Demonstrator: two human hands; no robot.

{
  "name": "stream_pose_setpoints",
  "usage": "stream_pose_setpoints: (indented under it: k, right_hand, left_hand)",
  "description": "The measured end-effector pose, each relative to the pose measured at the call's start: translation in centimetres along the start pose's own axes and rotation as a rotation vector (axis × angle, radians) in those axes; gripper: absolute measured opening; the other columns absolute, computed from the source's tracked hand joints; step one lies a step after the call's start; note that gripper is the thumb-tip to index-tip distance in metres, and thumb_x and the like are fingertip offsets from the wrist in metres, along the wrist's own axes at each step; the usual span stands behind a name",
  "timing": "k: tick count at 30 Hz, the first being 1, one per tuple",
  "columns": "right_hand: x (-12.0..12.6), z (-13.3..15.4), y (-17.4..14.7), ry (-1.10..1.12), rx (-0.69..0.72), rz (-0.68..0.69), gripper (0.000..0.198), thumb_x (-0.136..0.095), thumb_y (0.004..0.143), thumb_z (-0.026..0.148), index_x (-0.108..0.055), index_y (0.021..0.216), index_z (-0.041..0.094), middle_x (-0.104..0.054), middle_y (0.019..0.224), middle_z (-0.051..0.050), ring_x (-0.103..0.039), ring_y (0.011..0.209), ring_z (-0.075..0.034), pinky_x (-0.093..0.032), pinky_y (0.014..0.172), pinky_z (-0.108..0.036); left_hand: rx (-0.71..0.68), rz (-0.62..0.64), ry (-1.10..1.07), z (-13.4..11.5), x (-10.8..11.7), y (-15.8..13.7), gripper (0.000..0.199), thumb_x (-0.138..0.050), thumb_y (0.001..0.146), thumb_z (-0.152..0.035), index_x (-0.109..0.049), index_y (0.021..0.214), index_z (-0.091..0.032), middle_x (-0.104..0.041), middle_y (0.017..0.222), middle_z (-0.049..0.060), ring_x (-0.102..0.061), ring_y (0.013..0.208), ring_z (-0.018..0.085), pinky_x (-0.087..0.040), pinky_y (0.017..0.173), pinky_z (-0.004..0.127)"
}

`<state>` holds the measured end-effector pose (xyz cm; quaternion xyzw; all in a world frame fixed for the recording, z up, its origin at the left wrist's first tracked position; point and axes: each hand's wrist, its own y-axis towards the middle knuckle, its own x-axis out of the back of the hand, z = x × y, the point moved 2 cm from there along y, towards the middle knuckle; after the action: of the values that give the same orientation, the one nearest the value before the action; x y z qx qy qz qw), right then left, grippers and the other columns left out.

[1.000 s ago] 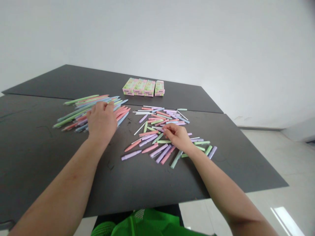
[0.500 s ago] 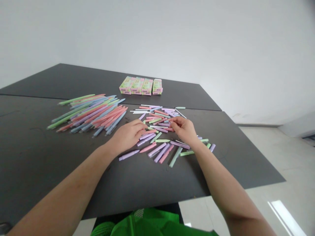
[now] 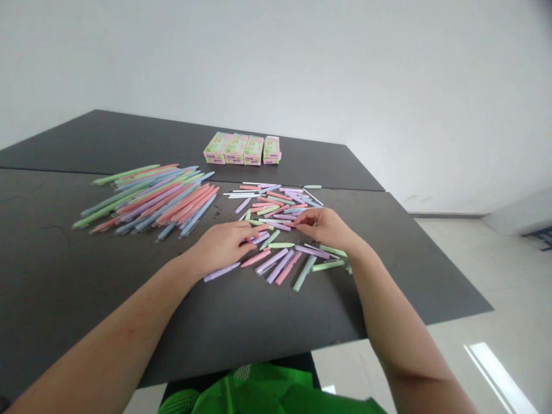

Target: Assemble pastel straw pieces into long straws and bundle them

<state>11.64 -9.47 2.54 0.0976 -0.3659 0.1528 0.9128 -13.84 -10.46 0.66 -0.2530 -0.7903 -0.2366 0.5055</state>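
Loose pen parts lie in a scattered heap on the dark table, among them purple barrels, green caps and thin white refills. My left hand is low at the heap's left side, thumb and fingers closed around a purple pen barrel. On the right, my right hand has its fingertips pinched together over the middle of the heap, close to a pink pen part. What this pinch holds, if anything, is hidden by the fingers.
Left of the heap lies a pile of assembled pens in pink, green, blue and purple. Several small green-and-pink boxes stand in a row at the back. A seam crosses the table, whose right edge drops to the floor.
My left hand has lowered slightly, its fingers now around a purple barrel. My right hand stays over nearly the same spot. The whole view has shifted a little.
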Motion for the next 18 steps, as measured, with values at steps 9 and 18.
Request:
stream_pose_setpoints:
  k: [9,18]
  right_hand:
    - [1.9,-1.1,-1.3,-0.193,-0.076,0.388,0.026,-0.076,0.063,0.029,-0.072,0.087,0.019,-0.071,0.081,-0.003,-0.061,0.068,-0.017,-0.043,0.056,-0.025]
    - [-0.3,-1.2,-0.5,-0.268,-0.060,0.236,0.010,-0.065,0.077,0.027,-0.067,0.078,0.018,-0.068,0.073,-0.004,-0.056,0.062,-0.016,-0.038,0.054,-0.027]
  left_hand:
    - [0.023,-0.005,-0.047,0.0,0.1,0.1,0.037,-0.047,0.092,-0.040,-0.066,0.120,-0.028,-0.068,0.103,0.004,-0.064,0.090,0.019,-0.048,0.075,0.027]
    - [0.001,0.013,-0.003,-0.6,0.5,-0.2,0.033,-0.047,0.093,-0.034,-0.065,0.121,-0.028,-0.070,0.106,0.002,-0.064,0.095,0.021,-0.047,0.077,0.029]
